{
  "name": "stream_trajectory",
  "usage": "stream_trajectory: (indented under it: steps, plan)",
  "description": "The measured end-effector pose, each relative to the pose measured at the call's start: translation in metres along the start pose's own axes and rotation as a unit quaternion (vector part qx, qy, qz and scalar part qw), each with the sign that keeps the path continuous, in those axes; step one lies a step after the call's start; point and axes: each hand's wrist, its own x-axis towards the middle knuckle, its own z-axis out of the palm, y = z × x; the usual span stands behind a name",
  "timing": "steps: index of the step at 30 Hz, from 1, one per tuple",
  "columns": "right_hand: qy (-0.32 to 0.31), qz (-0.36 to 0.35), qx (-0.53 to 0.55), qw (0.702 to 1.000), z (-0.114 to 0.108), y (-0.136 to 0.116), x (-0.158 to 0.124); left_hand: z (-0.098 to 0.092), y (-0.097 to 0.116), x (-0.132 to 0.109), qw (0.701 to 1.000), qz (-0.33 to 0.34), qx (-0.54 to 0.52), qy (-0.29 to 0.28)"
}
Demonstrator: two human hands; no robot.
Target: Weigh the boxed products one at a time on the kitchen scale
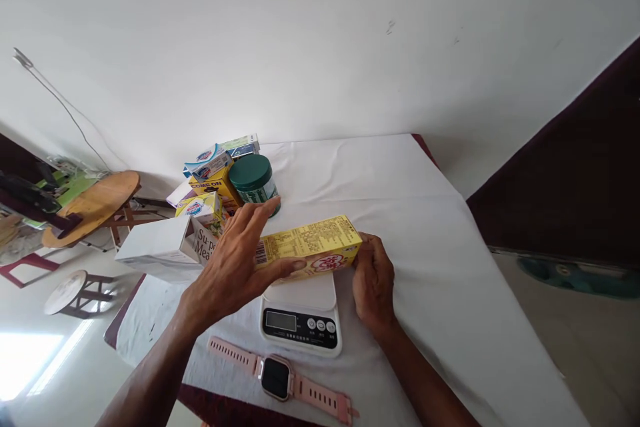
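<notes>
A long yellow box [310,243] with printed text lies across the white kitchen scale [300,333], tilted; whether it rests on the plate or hovers just above, I cannot tell. My right hand [374,280] has its fingers curled against the right end of the box and grips it there. Over the left end is my left hand [235,260], fingers stretched out and its thumb along the front side of the box. That hand hides the box's left end. The scale's display [281,321] looks blank.
A smartwatch [276,377] with a pink strap lies in front of the scale. At the left stand a white box [160,243], a green-lidded jar [251,173] and several packaged boxes [215,187]. White cloth [425,227] covers the table; a wall rises behind it.
</notes>
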Motion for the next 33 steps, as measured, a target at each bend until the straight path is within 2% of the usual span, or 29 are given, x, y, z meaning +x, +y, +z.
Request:
stream_trajectory:
  steps: [3,7,9,13,16,18,21,26,33]
  plan:
    - [-0.004,-0.003,-0.006,1.0,0.0,0.005,0.0,0.009,-0.008,-0.014,0.999,-0.036,-0.023,0.022]
    - [-0.005,0.001,0.003,1.0,0.001,0.013,0.0,0.027,-0.014,-0.023,0.998,-0.044,-0.052,0.018]
    - [-0.008,0.012,0.031,0.999,0.002,0.016,0.0,0.032,-0.015,-0.03,0.996,-0.049,-0.059,0.037]
    - [-0.008,0.03,0.067,0.997,0.004,0.019,0.001,0.029,-0.014,-0.055,0.984,-0.096,-0.015,0.149]
    - [-0.007,0.036,0.061,0.997,0.004,0.018,0.0,0.021,-0.01,-0.081,0.954,-0.166,0.065,0.242]
    - [-0.008,0.036,0.056,0.998,0.004,0.018,0.0,0.019,-0.007,-0.097,0.936,-0.198,0.103,0.272]
    - [-0.012,0.028,0.047,0.998,0.002,0.018,-0.002,0.024,-0.007,-0.113,0.927,-0.226,0.121,0.273]
    - [-0.024,0.017,0.041,0.999,0.002,0.02,-0.003,0.044,-0.019,-0.126,0.918,-0.269,0.115,0.268]
    - [-0.037,0.008,0.029,0.999,0.002,0.023,-0.003,0.063,-0.032,-0.12,0.903,-0.321,0.09,0.272]
